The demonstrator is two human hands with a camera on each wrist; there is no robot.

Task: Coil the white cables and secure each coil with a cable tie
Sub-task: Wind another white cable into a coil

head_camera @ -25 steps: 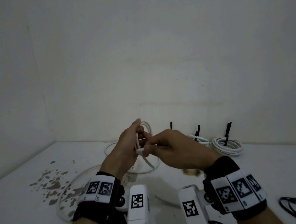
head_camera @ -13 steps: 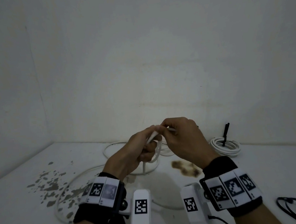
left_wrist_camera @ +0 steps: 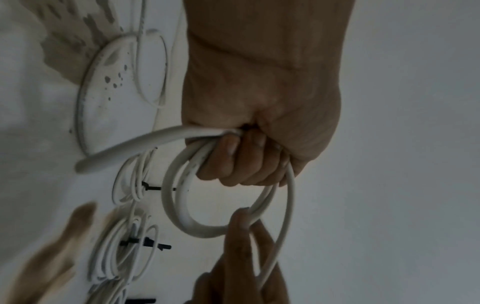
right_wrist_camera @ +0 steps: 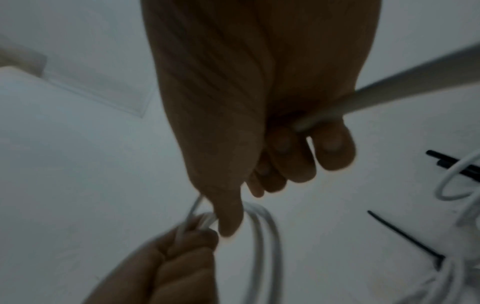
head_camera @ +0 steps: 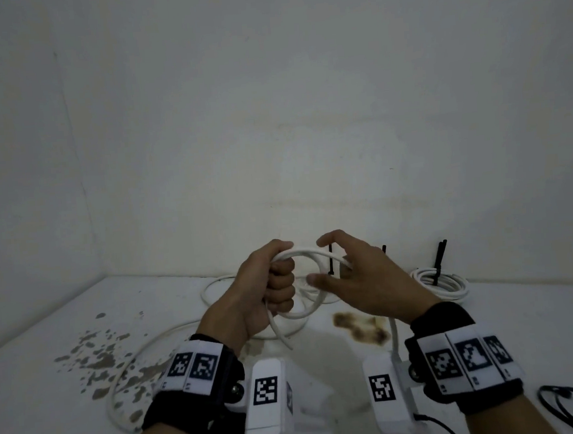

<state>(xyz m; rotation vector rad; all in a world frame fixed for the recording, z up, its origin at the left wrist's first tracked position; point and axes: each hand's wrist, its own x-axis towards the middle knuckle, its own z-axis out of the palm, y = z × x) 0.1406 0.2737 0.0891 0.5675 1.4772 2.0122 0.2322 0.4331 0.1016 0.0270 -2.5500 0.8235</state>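
Observation:
My left hand (head_camera: 272,287) is a fist around a small coil of white cable (head_camera: 309,253), held above the table. In the left wrist view the coil (left_wrist_camera: 173,207) hangs from the left hand (left_wrist_camera: 249,162) in about two loops, its cut end sticking out. My right hand (head_camera: 357,279) sits just to the right, touching the coil's far side. Its curled fingers (right_wrist_camera: 330,148) hold the running cable (right_wrist_camera: 394,95), which drops below the wrist. The loose cable (head_camera: 132,363) lies in wide curves on the table at left.
Finished white coils bound with black ties stand by the back wall: one coil (head_camera: 443,282) at right, others partly hidden behind my right hand. A black cable (head_camera: 562,401) lies at the front right. A brown stain (head_camera: 360,328) and grey speckles (head_camera: 98,352) mark the white table.
My hands were pinched together a moment ago; the right hand has drawn away to the right and a fresh loop of cable now spans between them.

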